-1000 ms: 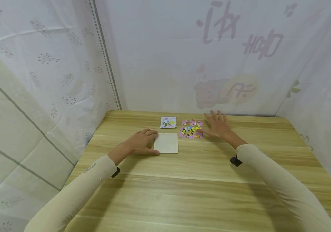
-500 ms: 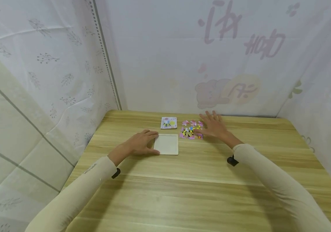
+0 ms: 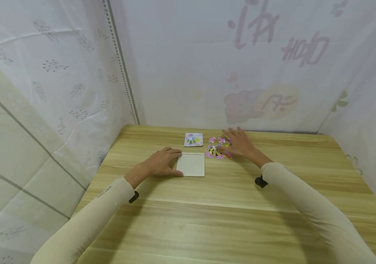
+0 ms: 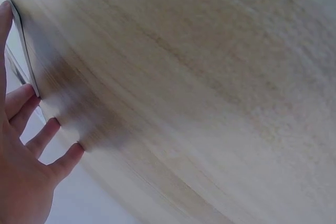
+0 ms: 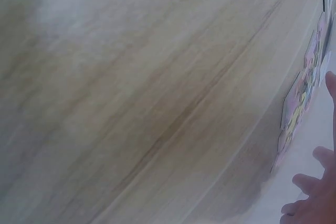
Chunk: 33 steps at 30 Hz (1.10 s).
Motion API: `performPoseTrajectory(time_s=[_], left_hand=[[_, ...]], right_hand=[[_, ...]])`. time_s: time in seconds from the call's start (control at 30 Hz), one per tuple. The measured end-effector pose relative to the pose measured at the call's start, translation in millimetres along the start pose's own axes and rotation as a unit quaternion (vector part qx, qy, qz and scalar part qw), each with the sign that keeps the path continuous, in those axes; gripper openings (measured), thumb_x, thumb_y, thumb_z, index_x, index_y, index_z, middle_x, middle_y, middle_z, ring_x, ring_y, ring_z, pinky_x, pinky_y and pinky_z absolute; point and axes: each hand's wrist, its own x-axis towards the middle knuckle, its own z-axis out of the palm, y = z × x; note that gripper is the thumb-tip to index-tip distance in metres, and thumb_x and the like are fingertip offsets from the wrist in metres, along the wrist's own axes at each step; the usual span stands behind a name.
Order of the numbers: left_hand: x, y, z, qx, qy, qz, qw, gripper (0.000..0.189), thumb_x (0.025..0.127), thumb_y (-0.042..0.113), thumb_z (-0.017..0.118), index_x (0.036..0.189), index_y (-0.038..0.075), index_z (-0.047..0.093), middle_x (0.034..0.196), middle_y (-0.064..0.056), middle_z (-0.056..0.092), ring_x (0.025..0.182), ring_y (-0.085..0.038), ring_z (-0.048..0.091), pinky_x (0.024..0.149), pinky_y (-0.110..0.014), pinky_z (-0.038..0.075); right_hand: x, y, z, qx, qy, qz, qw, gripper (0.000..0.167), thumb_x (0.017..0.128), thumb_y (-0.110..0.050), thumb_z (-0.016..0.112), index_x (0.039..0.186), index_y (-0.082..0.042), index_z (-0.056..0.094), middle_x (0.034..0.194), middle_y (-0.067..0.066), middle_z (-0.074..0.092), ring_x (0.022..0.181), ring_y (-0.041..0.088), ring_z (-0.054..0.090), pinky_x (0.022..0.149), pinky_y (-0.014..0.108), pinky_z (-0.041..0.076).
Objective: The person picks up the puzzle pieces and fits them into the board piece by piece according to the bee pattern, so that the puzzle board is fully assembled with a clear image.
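In the head view, a flat cream puzzle tray [image 3: 191,165] lies on the table. My left hand [image 3: 162,162] holds it by its left side, the thumb at the near corner and a finger at the far corner. Right of the tray lie loose pink and yellow puzzle pieces [image 3: 215,151] with a bee print. Over their right part is my right hand [image 3: 239,143], fingers spread and thumb reaching across them, hiding some. In the right wrist view its fingers look apart, and the pieces [image 5: 299,100] show edge-on beside it.
Behind the tray lies a small square picture card [image 3: 193,139] with a bee on it. The wood-grain table [image 3: 188,220] meets a pale printed curtain [image 3: 181,73] at its back edge. Both sleeved forearms reach across the table, each with a black band at the wrist.
My right hand has moved left, farther over the puzzle pieces. My left hand stays at the tray. The whole view has shifted slightly.
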Motion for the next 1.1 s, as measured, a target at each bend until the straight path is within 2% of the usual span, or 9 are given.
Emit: performPoseTrajectory(time_s=[0.27, 0.47, 0.77, 0.9, 1.1], left_hand=[[1.0, 1.4, -1.9, -0.007, -0.001, -0.011, 0.9999, 0.099, 0.082, 0.072, 0.075, 0.155, 0.010, 0.050, 0.161, -0.003, 0.046, 0.149, -0.031, 0.038, 0.116, -0.057, 0.037], [0.1, 3.3, -2.3, -0.009, -0.005, -0.011, 0.9999, 0.099, 0.082, 0.071, 0.076, 0.154, 0.009, 0.050, 0.160, -0.004, 0.046, 0.148, -0.031, 0.038, 0.116, -0.057, 0.038], [0.8, 3.1, -1.8, -0.008, -0.009, -0.011, 0.9999, 0.098, 0.082, 0.072, 0.075, 0.154, 0.011, 0.051, 0.160, -0.003, 0.046, 0.149, -0.032, 0.038, 0.116, -0.058, 0.038], [0.8, 2.2, -1.5, -0.010, -0.008, -0.012, 0.9999, 0.098, 0.082, 0.072, 0.075, 0.154, 0.010, 0.051, 0.160, -0.003, 0.047, 0.148, -0.031, 0.039, 0.114, -0.058, 0.039], [1.5, 1.5, -2.4, -0.007, -0.010, -0.014, 0.9998, 0.098, 0.081, 0.071, 0.076, 0.154, 0.010, 0.051, 0.160, -0.003, 0.047, 0.148, -0.030, 0.038, 0.115, -0.057, 0.039]], right_hand=[[11.8, 1, 4, -0.012, 0.006, -0.027, 0.9995, 0.089, 0.097, -0.061, 0.062, 0.162, -0.007, 0.034, 0.165, 0.026, 0.030, 0.154, 0.047, 0.020, 0.126, 0.060, 0.011], [18.5, 1, 6, 0.002, 0.001, -0.042, 0.9991, 0.087, 0.097, -0.060, 0.063, 0.160, -0.006, 0.038, 0.163, 0.026, 0.035, 0.152, 0.050, 0.023, 0.126, 0.058, 0.013], [24.2, -4, 7, 0.020, -0.003, -0.059, 0.9980, 0.078, 0.099, -0.050, 0.067, 0.154, 0.001, 0.046, 0.157, 0.025, 0.044, 0.151, 0.050, 0.028, 0.126, 0.056, 0.016], [28.1, -6, 7, 0.026, 0.008, -0.076, 0.9967, 0.071, 0.099, -0.045, 0.070, 0.149, 0.003, 0.052, 0.150, 0.025, 0.053, 0.146, 0.048, 0.037, 0.123, 0.057, 0.024], [33.0, -9, 7, 0.046, 0.020, -0.087, 0.9949, 0.061, 0.096, -0.041, 0.075, 0.140, 0.001, 0.063, 0.139, 0.025, 0.061, 0.132, 0.042, 0.053, 0.111, 0.057, 0.043]])
